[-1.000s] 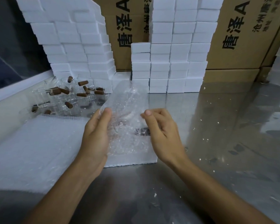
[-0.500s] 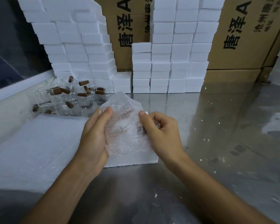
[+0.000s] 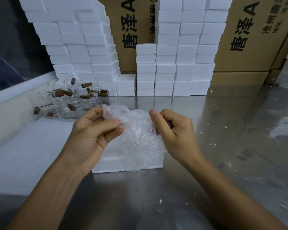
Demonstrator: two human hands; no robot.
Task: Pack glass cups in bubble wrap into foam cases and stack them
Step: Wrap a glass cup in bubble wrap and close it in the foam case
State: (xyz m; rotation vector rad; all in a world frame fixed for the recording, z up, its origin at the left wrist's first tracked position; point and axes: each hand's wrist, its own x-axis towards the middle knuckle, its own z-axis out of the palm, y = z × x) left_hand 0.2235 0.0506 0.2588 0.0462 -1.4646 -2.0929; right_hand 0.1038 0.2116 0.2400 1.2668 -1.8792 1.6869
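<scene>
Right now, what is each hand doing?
Left hand: fingers pinch the bubble wrap at its left edge.
Right hand: fingers curled round the wrap's right side, gripping it.

Two hands hold a bubble wrap bundle [image 3: 138,130] over a white foam case [image 3: 123,165]. The left hand [image 3: 91,135] pinches its edge; the right hand [image 3: 175,133] grips its side. Glass cups [image 3: 68,100] lie far left.

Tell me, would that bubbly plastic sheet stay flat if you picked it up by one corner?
Probably not. The bubble wrap already crumples and folds where the left hand and right hand pinch it, so it looks floppy. It seems very light, since fingertips alone hold it up. It likely won't slip much, because its bumpy surface gives grip.
</scene>
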